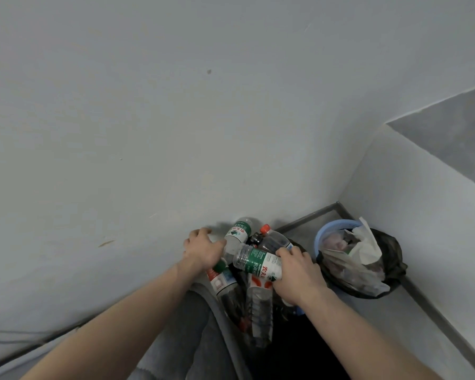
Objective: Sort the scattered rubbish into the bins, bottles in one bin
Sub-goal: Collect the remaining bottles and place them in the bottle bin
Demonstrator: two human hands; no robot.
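A pile of several clear plastic bottles fills the near bin (pixel 299 311), whose blue rim shows only below my right wrist. My right hand (pixel 296 272) grips a green-labelled bottle (pixel 258 260) lying across the top of the pile. My left hand (pixel 203 249) presses against another green-labelled bottle (pixel 237 234) that leans on the wall. A red-capped bottle (pixel 273 238) sticks up behind them. A crushed clear bottle (pixel 259 311) hangs down the front of the pile. A second blue bin (pixel 324 229) with a black liner holds paper and plastic bags.
White walls meet in a corner just behind both bins, with a dark skirting strip (pixel 436 316) along the floor. My grey trouser leg (pixel 187 333) is below the bottle pile. A dark cable (pixel 11 331) lies at the far left.
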